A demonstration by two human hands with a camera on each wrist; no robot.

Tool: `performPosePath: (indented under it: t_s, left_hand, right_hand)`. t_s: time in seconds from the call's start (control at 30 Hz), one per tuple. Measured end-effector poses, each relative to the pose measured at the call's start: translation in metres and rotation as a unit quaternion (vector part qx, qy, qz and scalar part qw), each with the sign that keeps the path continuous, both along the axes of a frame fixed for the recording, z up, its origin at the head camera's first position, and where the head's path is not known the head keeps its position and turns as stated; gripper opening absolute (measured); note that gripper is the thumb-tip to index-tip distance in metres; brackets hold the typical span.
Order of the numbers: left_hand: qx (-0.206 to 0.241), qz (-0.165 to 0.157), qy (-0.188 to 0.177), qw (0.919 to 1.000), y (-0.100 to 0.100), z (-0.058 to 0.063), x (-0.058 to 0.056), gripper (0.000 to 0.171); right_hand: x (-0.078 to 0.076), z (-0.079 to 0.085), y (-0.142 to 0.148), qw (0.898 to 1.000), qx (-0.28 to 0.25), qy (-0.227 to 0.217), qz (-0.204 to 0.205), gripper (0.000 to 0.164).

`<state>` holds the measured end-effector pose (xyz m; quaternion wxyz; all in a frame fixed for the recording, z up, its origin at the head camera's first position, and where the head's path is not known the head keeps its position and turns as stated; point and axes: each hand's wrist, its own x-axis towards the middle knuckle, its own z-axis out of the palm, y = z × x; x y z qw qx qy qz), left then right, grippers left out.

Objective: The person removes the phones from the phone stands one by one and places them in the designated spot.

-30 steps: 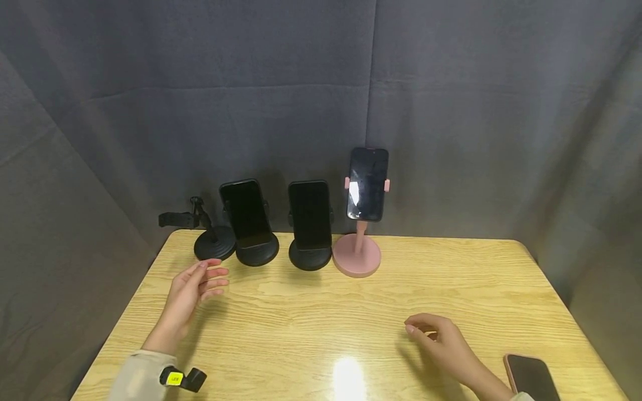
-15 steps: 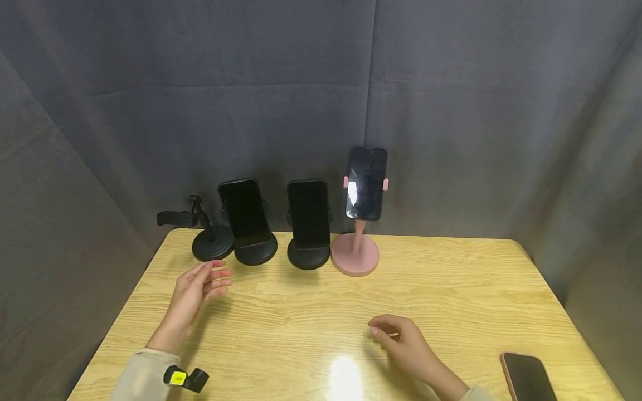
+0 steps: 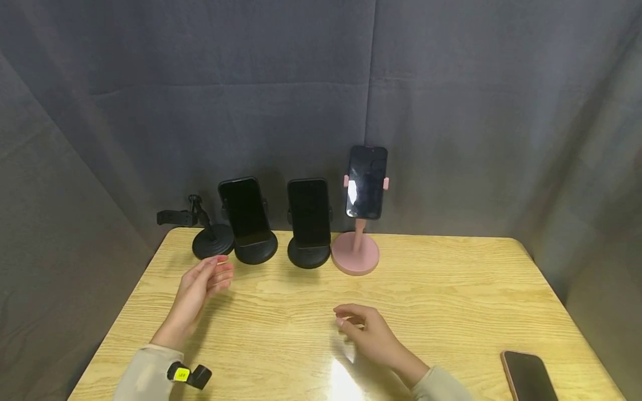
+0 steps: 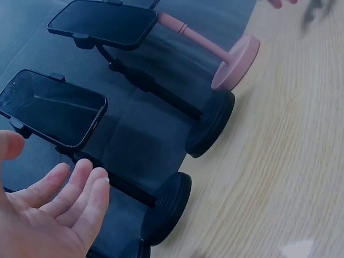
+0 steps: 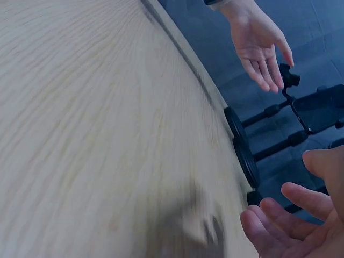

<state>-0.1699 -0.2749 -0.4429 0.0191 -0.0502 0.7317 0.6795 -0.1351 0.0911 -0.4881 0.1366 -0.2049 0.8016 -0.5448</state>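
My left hand [image 3: 200,281] hovers over the table's left side, just in front of the empty black phone stand [image 3: 213,242]; its fingers are relaxed and hold nothing. My right hand [image 3: 368,331] is above the middle of the table, fingers loosely bent, with nothing in them. Along the back edge, one black stand carries a tilted phone [image 3: 244,211], and another black stand holds a second phone [image 3: 309,213]. To their right, a taller pink stand [image 3: 355,253] clamps a third phone [image 3: 366,182] upright. In the left wrist view, the left fingers [image 4: 94,207] overlap a black stand's pole.
A phone with a pinkish edge [image 3: 529,376] lies flat at the front right of the wooden table [image 3: 451,278]. A dark grey curtain [image 3: 451,111] hangs behind and around the table. Light glares off the tabletop near the front middle.
My right hand has moved left across the table, away from the flat phone and towards the middle. My left hand has shifted only slightly. The stands stay in place.
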Motion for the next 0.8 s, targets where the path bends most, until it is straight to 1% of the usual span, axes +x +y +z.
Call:
performPosePath:
  t_s: [0.13, 0.37, 0.5, 0.63, 0.8]
  left_hand:
    - [-0.015, 0.003, -0.007, 0.9999, 0.002, 0.003, -0.002, 0.058]
    - [-0.007, 0.001, -0.009, 0.9999, 0.005, 0.007, -0.009, 0.06]
    - [-0.007, 0.002, -0.014, 0.9999, 0.007, 0.01, -0.013, 0.06]
    - [-0.003, 0.004, -0.009, 0.9999, 0.01, 0.014, -0.017, 0.059]
    - [0.005, 0.0, 0.006, 1.0, 0.011, 0.021, -0.021, 0.055]
  right_hand:
    - [-0.006, 0.005, -0.015, 1.0, 0.0, 0.007, 0.005, 0.045]
    - [-0.017, 0.015, -0.042, 1.0, -0.006, 0.0, 0.0, 0.046]
    - [-0.024, 0.02, -0.057, 1.0, -0.004, 0.006, 0.002, 0.046]
    - [-0.033, 0.028, -0.071, 1.0, -0.013, 0.011, 0.002, 0.048]
    - [-0.046, 0.042, -0.089, 1.0, -0.015, 0.007, 0.0, 0.053]
